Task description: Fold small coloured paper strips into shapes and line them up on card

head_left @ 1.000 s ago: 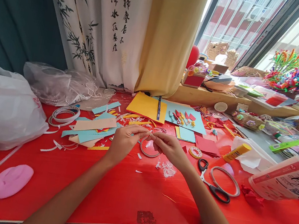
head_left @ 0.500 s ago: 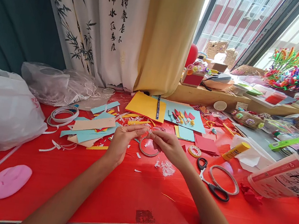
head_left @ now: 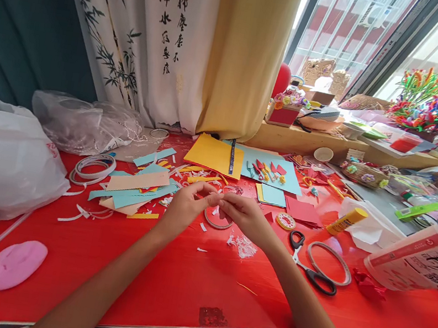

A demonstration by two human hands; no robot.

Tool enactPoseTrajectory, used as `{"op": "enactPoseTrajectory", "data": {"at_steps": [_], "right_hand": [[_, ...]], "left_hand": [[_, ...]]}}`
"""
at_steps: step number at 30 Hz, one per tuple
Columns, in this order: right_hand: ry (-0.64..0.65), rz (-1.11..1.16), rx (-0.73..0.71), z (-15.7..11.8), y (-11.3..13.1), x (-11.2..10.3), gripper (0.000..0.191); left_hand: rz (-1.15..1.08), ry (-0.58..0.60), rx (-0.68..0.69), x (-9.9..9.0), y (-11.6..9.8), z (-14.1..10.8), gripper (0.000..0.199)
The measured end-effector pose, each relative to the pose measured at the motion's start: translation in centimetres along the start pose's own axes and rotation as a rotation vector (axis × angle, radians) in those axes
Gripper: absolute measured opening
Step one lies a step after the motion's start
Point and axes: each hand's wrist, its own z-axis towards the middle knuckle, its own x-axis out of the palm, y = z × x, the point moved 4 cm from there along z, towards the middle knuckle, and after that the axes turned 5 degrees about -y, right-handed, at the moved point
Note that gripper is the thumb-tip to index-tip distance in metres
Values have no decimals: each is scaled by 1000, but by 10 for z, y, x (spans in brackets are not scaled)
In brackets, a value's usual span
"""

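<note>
Just above a tape roll [head_left: 217,225] on the red table, my left hand [head_left: 186,206] and my right hand [head_left: 246,216] meet at the fingertips. Both are closed in a pinch on a tiny white piece [head_left: 220,191], mostly covered by the fingers. A dark red bit shows under my right fingers, too small to name. White scraps [head_left: 245,247] lie below my right hand. Left of my left hand are light blue and peach paper strips [head_left: 138,181]. Scissors [head_left: 305,265] with black handles rest to the right of my right hand.
Yellow paper [head_left: 210,154] and a blue sheet [head_left: 292,179] bearing small folded pieces lie behind my hands. At right stand a glue stick [head_left: 347,221] and a large cup [head_left: 422,257]. Pink clay [head_left: 16,264] and a white plastic bag [head_left: 1,158] are at left.
My fingertips have drawn closer together, covering more of the white piece. My left thumb and fingers have shifted slightly. The things on the table stay where they were.
</note>
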Motion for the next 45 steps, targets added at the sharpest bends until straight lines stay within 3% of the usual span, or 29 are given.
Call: {"op": "enactPoseTrajectory", "data": {"at_steps": [4, 10, 12, 18, 22, 25, 35, 45], "right_hand": [[56, 17, 39, -1, -3, 4, 27], [116, 22, 11, -1, 0, 2, 27], [101, 26, 12, -1, 1, 0, 27], [56, 77, 57, -1, 1, 0, 26], [26, 92, 38, -1, 1, -1, 25], [14, 17, -4, 0, 3, -1, 24], [-59, -229, -136, -1, 7, -1, 21], [-41, -228, -150, 0, 5, -1, 22]], "left_hand": [[6, -78, 7, -4, 3, -1, 27], [-125, 37, -86, -5, 15, 3, 29], [-61, 11, -53, -7, 13, 4, 29], [401, -288, 338, -15, -9, -3, 28], [662, -231, 684, -7, -14, -10, 18], [792, -181, 793, -1, -10, -12, 19], [867, -152, 835, 1, -8, -15, 20], [758, -142, 756, 2, -5, -13, 18]]}}
